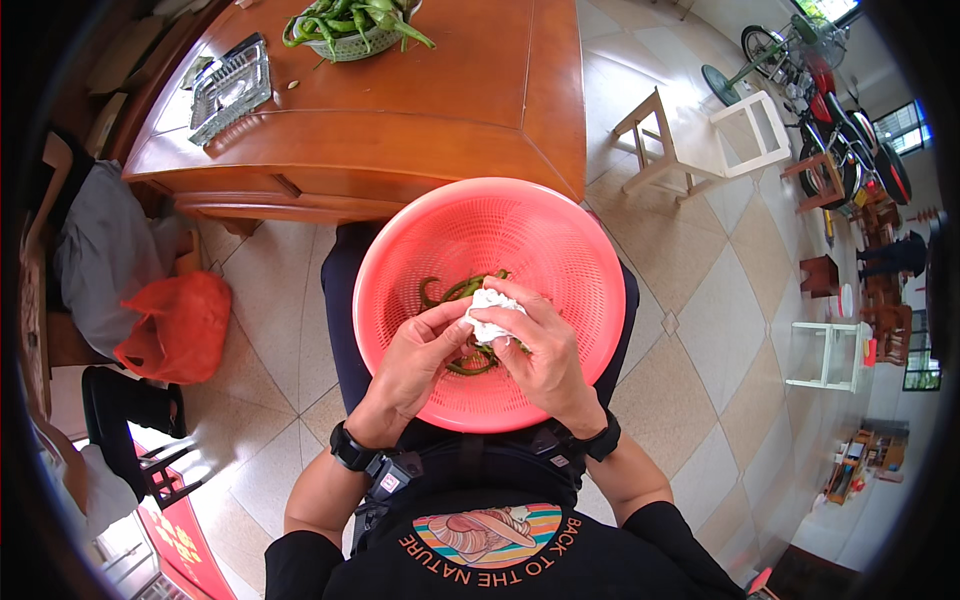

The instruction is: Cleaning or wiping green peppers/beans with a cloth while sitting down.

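Note:
A crumpled white tissue or cloth (495,311) is between my hands, above a pink plastic colander (555,232). My right hand (546,352) grips it, with the fingers curled over its top and right side. The thumb and fingertips of my left hand (420,360) pinch at its left edge; whether something small is inside the fold is hidden. Below, several long green peppers (476,367) lie in the bottom of the colander, partly covered by my hands. The colander rests on my lap.
Ahead stands a wooden table (442,90) with a basket (360,46) of green peppers and a glass ashtray (232,90). A red plastic bag (180,330) sits at left, near a seated person's leg (124,409). A wooden chair (686,150) and a motorcycle (840,135) stand at right.

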